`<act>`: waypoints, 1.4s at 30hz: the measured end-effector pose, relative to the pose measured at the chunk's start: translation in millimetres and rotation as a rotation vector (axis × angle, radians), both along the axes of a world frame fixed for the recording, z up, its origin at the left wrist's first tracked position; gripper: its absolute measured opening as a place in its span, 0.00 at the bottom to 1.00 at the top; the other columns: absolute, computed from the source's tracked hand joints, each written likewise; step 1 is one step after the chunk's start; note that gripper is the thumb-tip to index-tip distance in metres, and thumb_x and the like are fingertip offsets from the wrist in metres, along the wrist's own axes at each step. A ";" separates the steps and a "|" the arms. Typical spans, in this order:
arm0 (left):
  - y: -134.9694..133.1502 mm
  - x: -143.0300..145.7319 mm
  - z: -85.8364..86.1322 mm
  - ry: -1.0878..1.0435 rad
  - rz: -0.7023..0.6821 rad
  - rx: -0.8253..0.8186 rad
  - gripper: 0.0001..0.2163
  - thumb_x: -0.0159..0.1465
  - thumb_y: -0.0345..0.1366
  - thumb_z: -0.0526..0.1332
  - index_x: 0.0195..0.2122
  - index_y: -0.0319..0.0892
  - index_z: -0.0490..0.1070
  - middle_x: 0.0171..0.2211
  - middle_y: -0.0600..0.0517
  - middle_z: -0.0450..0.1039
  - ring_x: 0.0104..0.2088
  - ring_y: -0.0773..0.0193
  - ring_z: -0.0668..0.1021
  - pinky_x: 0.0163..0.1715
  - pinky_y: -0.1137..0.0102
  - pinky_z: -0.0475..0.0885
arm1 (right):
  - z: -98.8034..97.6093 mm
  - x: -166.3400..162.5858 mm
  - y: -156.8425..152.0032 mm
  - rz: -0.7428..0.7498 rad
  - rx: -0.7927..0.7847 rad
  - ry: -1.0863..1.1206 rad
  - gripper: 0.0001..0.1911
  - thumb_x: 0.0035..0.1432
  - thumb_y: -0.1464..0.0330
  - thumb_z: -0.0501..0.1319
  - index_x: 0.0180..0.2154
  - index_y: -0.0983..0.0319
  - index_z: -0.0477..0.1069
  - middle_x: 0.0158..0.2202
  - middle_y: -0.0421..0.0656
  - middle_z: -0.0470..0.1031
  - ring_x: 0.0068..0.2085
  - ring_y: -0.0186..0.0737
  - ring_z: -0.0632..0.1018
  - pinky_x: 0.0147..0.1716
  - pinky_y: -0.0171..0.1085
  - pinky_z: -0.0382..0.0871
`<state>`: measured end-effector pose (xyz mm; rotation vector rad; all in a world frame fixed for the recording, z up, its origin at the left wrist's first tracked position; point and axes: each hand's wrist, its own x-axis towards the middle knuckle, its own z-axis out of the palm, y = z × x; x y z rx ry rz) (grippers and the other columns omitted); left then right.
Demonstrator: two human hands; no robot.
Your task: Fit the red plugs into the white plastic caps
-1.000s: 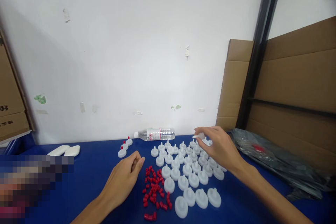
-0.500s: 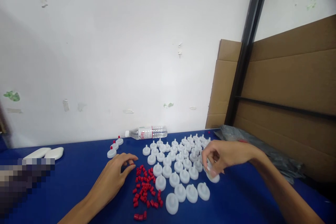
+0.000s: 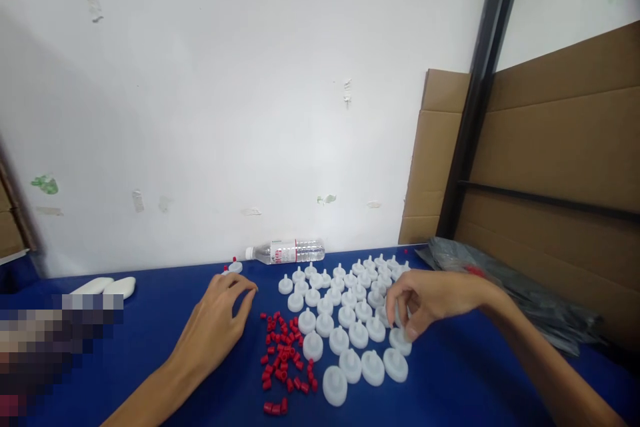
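Note:
My left hand (image 3: 217,317) is just above the table, left of the small red caps (image 3: 283,350). Its thumb and forefinger come together at the tips; whatever is between them is too small to make out. On the right, the fingers of my right hand (image 3: 430,300) are bent down around a round white spouted lid (image 3: 401,342), the thumb at its upper edge. That lid's spout is hidden by the fingers. Many similar white spouted lids (image 3: 339,340) stand spout up in loose rows between my hands. Behind my left hand is a white lid (image 3: 235,267) topped with a red cap.
A clear water bottle (image 3: 297,251) lies along the wall. Two white rounded objects (image 3: 120,287) rest at the far left, near a blurred-out patch. Grey plastic bags (image 3: 505,293) and cardboard (image 3: 555,147) are at the right, beside a dark metal post (image 3: 473,100).
My right hand has brought the white lid left and down, closer to the rows. My left hand has moved up and back, covering more of the red-topped lids. The view has shifted slightly.

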<state>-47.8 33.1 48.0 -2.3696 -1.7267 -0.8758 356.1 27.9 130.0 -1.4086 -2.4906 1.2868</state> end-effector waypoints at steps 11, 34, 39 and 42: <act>6.3 -26.3 8.1 0.344 0.346 -0.055 0.16 0.71 0.29 0.50 0.54 0.37 0.74 0.47 0.38 0.73 0.46 0.44 0.77 0.38 0.60 0.74 | -12.0 -35.2 4.0 -0.221 0.927 -0.057 0.16 0.72 0.57 0.54 0.40 0.57 0.77 0.24 0.39 0.74 0.26 0.39 0.73 0.28 0.35 0.57; -53.2 52.1 11.3 -0.228 -0.610 0.371 0.05 0.72 0.33 0.61 0.37 0.46 0.73 0.34 0.54 0.81 0.35 0.65 0.81 0.40 0.69 0.75 | -38.9 -110.9 -49.9 0.156 1.351 0.340 0.22 0.67 0.56 0.64 0.58 0.59 0.70 0.48 0.47 0.82 0.45 0.46 0.81 0.47 0.46 0.69; -52.5 53.9 12.6 -0.138 -0.634 0.461 0.04 0.69 0.31 0.65 0.39 0.45 0.70 0.30 0.54 0.77 0.32 0.64 0.77 0.35 0.68 0.73 | -48.0 -117.9 -48.4 0.198 1.320 0.387 0.14 0.70 0.61 0.62 0.52 0.61 0.72 0.39 0.44 0.83 0.37 0.42 0.81 0.41 0.43 0.69; -48.1 51.1 9.5 0.022 -0.585 0.472 0.03 0.70 0.30 0.63 0.41 0.43 0.70 0.33 0.52 0.77 0.35 0.61 0.75 0.35 0.66 0.72 | -46.8 -118.3 -49.3 0.205 1.294 0.380 0.12 0.69 0.64 0.62 0.51 0.61 0.72 0.40 0.44 0.82 0.39 0.43 0.81 0.42 0.43 0.69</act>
